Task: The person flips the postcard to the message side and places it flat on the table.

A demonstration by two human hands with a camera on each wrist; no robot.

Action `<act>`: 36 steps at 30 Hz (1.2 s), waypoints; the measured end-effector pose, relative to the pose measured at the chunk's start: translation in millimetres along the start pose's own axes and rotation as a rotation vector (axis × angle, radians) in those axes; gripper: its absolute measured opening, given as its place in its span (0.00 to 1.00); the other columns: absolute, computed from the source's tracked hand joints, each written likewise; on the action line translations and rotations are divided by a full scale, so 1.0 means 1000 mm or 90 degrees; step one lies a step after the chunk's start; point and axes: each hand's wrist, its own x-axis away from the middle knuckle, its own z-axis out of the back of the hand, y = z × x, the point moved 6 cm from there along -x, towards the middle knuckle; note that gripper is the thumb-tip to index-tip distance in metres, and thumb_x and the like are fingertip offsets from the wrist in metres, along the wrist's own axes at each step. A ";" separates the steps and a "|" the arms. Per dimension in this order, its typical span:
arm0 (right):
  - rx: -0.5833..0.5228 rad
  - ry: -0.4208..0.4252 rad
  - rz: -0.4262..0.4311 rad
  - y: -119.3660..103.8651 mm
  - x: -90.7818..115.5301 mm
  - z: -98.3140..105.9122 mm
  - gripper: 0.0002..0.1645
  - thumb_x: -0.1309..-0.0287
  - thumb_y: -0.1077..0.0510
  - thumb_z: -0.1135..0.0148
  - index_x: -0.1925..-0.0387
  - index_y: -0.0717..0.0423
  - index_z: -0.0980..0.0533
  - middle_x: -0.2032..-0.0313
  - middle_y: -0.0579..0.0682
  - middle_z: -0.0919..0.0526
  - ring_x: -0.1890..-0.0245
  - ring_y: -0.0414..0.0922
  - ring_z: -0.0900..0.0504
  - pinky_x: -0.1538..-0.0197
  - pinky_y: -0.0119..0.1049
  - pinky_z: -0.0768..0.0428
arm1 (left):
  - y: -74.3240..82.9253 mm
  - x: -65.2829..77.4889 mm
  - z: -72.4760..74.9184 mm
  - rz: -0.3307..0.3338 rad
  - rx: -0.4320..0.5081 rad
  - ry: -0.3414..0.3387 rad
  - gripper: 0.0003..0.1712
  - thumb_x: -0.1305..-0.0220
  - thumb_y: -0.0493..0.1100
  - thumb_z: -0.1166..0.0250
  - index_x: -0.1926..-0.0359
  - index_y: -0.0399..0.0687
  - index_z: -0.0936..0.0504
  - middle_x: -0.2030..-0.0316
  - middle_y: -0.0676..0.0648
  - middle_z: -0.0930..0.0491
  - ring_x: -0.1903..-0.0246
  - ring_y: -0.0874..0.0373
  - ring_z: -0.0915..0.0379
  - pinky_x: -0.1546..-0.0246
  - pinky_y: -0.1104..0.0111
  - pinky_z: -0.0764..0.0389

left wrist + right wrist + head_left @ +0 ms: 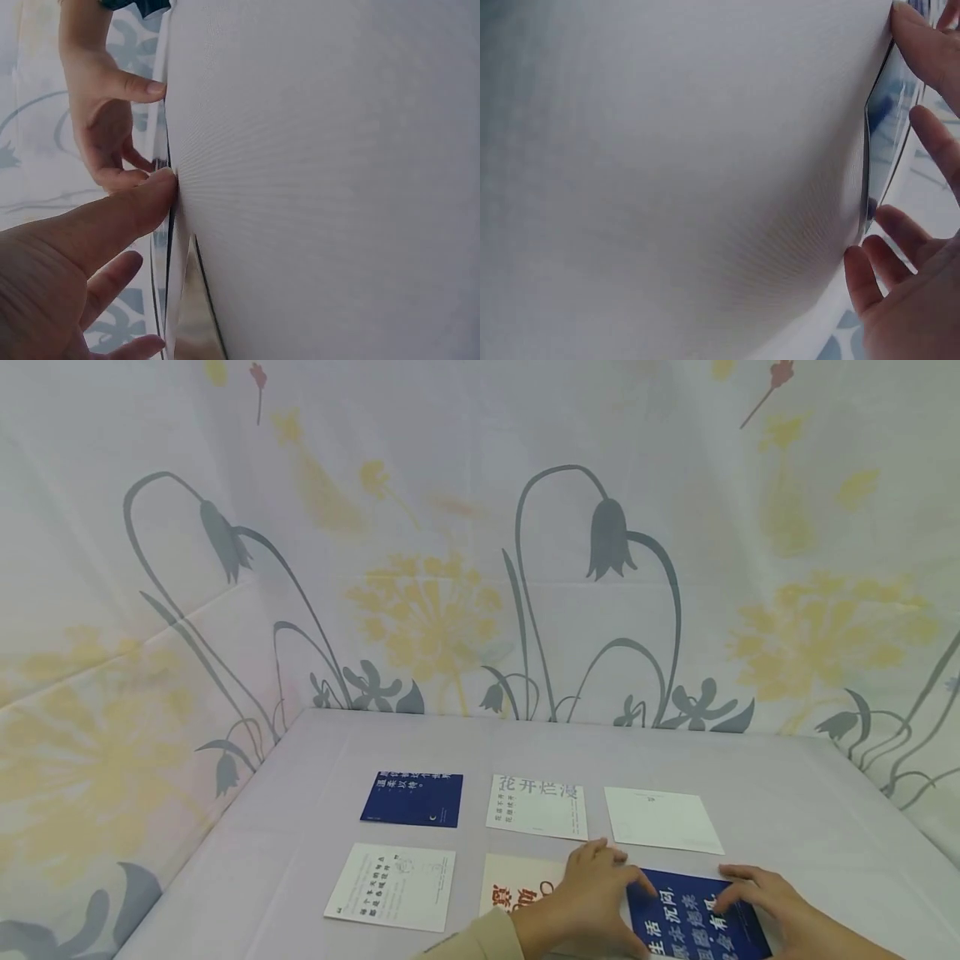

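Note:
A dark blue card [693, 914] with white writing lies on the table at the front right, between the two hands. My left hand [588, 902] spans its left side, fingers spread, thumb towards the near edge. The right hand [787, 910] is at the card's right side, with a fingertip over its face. Seen edge-on in the right wrist view, the card [889, 120] lies flat with the right hand's fingers [862, 274] beside it. A cream card [517, 881] with red-brown characters is partly hidden behind the left hand.
Behind the hands lie a blue card [414, 800], a white card with grey characters [536, 810] and a nearly blank white card [663, 820]. Another white printed card [393, 887] lies at the front left. Flowered cloth [465, 527] hangs around the pale table [300, 827].

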 end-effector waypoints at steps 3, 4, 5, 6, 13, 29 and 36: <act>-0.005 -0.001 0.007 0.002 0.001 0.001 0.31 0.65 0.48 0.23 0.58 0.29 0.30 0.47 0.59 0.37 0.54 0.57 0.36 0.69 0.64 0.26 | -0.002 -0.001 -0.001 0.006 0.011 -0.005 0.31 0.64 0.63 0.24 0.52 0.76 0.23 0.42 0.57 0.34 0.38 0.56 0.48 0.38 0.59 0.45; -0.011 -0.008 0.002 0.002 0.000 0.001 0.30 0.64 0.48 0.23 0.58 0.28 0.30 0.47 0.59 0.37 0.54 0.57 0.36 0.69 0.64 0.26 | -0.003 -0.001 -0.002 0.007 0.010 -0.004 0.31 0.64 0.63 0.24 0.53 0.76 0.22 0.43 0.58 0.34 0.39 0.57 0.47 0.38 0.60 0.44; -0.020 -0.018 -0.001 0.003 0.000 0.001 0.29 0.63 0.48 0.23 0.58 0.29 0.30 0.47 0.61 0.38 0.53 0.59 0.36 0.69 0.65 0.26 | -0.003 -0.001 -0.002 0.007 0.011 -0.004 0.31 0.64 0.63 0.24 0.53 0.75 0.22 0.44 0.59 0.34 0.39 0.59 0.47 0.39 0.60 0.44; -0.029 -0.030 -0.007 0.003 -0.001 0.001 0.29 0.63 0.48 0.24 0.58 0.29 0.29 0.47 0.63 0.38 0.53 0.61 0.36 0.68 0.65 0.26 | -0.004 -0.002 -0.003 0.007 0.008 -0.003 0.31 0.64 0.63 0.24 0.53 0.75 0.22 0.45 0.59 0.34 0.41 0.60 0.47 0.40 0.61 0.43; -0.062 -0.088 -0.059 0.003 -0.004 0.003 0.25 0.61 0.49 0.24 0.60 0.34 0.27 0.47 0.68 0.39 0.54 0.66 0.37 0.65 0.66 0.26 | -0.006 -0.007 -0.002 0.003 -0.006 -0.003 0.32 0.67 0.65 0.24 0.54 0.75 0.20 0.50 0.62 0.33 0.47 0.63 0.44 0.45 0.65 0.39; -0.036 -0.047 -0.011 -0.003 -0.009 0.016 0.22 0.65 0.46 0.24 0.63 0.35 0.23 0.50 0.54 0.36 0.55 0.47 0.33 0.61 0.33 0.21 | -0.009 -0.010 0.003 0.004 -0.012 -0.002 0.33 0.68 0.64 0.23 0.53 0.73 0.20 0.50 0.63 0.32 0.48 0.63 0.43 0.48 0.65 0.37; -0.061 0.021 0.067 -0.006 -0.012 0.025 0.23 0.63 0.53 0.25 0.60 0.46 0.23 0.56 0.50 0.38 0.64 0.29 0.35 0.72 0.28 0.26 | -0.008 -0.011 0.005 0.012 0.013 0.019 0.30 0.67 0.60 0.22 0.55 0.73 0.19 0.54 0.63 0.32 0.53 0.65 0.43 0.50 0.69 0.37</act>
